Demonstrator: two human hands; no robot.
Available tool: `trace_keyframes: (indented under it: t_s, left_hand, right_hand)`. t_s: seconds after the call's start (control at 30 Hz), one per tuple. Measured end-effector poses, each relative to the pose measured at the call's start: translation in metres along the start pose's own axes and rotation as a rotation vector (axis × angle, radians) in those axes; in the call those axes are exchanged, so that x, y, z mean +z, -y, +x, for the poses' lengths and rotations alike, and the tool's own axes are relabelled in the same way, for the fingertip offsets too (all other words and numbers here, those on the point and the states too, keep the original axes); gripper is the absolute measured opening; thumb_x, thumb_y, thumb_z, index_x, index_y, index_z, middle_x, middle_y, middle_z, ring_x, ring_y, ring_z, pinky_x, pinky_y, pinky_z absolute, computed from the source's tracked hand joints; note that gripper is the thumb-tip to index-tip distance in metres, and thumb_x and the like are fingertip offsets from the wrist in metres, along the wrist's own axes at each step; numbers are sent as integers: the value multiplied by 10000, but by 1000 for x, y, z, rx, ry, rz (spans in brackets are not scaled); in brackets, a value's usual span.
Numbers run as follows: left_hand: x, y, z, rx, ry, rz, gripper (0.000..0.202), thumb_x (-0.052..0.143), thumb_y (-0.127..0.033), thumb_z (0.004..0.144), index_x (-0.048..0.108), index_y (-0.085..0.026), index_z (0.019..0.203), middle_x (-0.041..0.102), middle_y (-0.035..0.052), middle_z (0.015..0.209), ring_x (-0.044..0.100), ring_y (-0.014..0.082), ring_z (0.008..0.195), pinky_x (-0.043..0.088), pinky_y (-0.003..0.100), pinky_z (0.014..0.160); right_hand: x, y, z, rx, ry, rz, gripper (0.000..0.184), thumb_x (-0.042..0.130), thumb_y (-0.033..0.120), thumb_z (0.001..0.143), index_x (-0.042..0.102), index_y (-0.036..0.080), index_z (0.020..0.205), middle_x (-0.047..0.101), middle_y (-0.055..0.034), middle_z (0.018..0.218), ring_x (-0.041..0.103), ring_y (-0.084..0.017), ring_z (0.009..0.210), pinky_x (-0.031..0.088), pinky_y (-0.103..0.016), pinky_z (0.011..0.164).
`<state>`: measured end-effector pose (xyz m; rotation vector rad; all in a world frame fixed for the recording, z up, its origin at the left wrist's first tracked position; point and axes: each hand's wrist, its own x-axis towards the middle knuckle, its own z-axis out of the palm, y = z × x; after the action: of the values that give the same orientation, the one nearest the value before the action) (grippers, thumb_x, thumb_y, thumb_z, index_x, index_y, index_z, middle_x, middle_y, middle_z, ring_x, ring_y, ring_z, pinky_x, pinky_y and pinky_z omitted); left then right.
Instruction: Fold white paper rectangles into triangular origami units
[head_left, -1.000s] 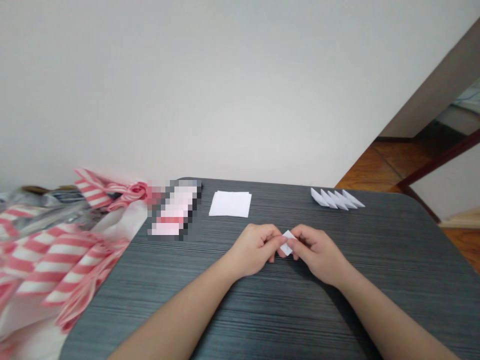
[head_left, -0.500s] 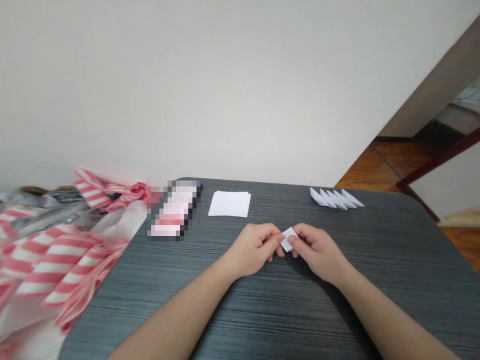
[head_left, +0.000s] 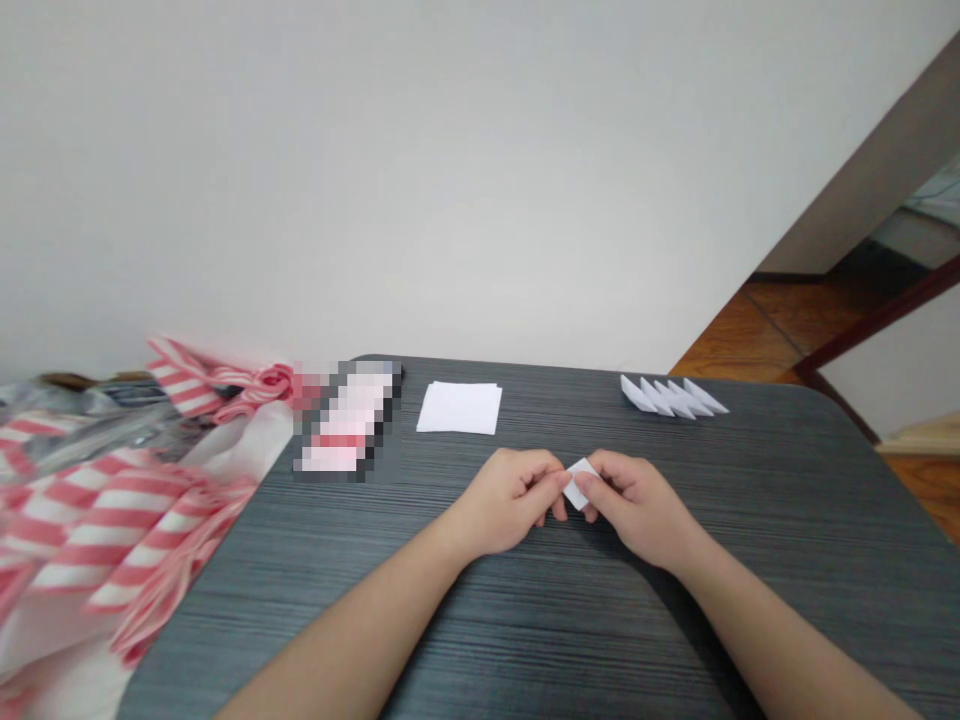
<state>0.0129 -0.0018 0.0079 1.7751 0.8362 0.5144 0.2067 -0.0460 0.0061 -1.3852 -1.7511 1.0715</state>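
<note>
A small piece of folded white paper [head_left: 580, 492] is pinched between my two hands above the dark table. My left hand [head_left: 517, 500] grips its left corner between thumb and forefinger. On the other side, my right hand [head_left: 634, 505] has its thumb lying across the paper's face, with the fingers curled behind. Beyond my left hand lies a stack of white paper sheets [head_left: 460, 408]. Several folded white paper pieces [head_left: 671, 397] with pointed ends overlap in a row, past my right hand.
The dark wood-grain table [head_left: 517, 630] has rounded corners and stands against a pale wall [head_left: 450, 180]. A pixelated phone-like object [head_left: 349, 415] lies at its left edge. Red-and-white striped cloth [head_left: 112, 510] is heaped left of the table.
The folded paper has tilted slightly and shifted a little toward me. Both hands keep their pinch on it with only tiny finger movements.
</note>
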Motion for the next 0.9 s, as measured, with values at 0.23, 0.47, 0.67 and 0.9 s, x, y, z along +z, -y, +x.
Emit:
trace_keyframes:
  t_s: [0.23, 0.47, 0.67, 0.9]
  left_hand:
    - [0, 3, -1, 1, 22, 4, 338, 464, -340, 978, 645, -156, 760, 682, 4, 645, 552, 82, 507, 413, 175, 520]
    - [1, 4, -1, -3, -20, -6, 329, 463, -334, 981, 620, -156, 753, 670, 1, 637, 543, 81, 504, 409, 176, 511]
    - [1, 4, 0, -4, -36, 4, 344, 460, -314, 979, 619, -153, 720, 643, -8, 603, 533, 79, 494, 409, 177, 509]
    - [1, 5, 0, -13, -35, -22, 322, 470, -320, 974, 610, -154, 737, 656, -5, 620, 537, 82, 493, 409, 180, 503]
  right_hand:
    - [-1, 3, 1, -9, 15, -9, 274, 514, 252, 953, 603, 181, 704, 631, 5, 635, 581, -130, 605, 436, -237, 609]
    - [2, 1, 1, 23, -1, 37, 272, 503, 268, 959, 579, 187, 711, 623, 11, 630, 573, -124, 593, 440, -230, 603]
    - [0, -1, 2, -9, -4, 19, 290, 495, 242, 954, 576, 188, 681, 620, 16, 605, 568, -119, 574, 438, -223, 591]
    - [0, -2, 3, -26, -18, 9, 293, 508, 232, 946, 582, 186, 665, 623, 17, 597, 569, -115, 566, 436, -220, 591]
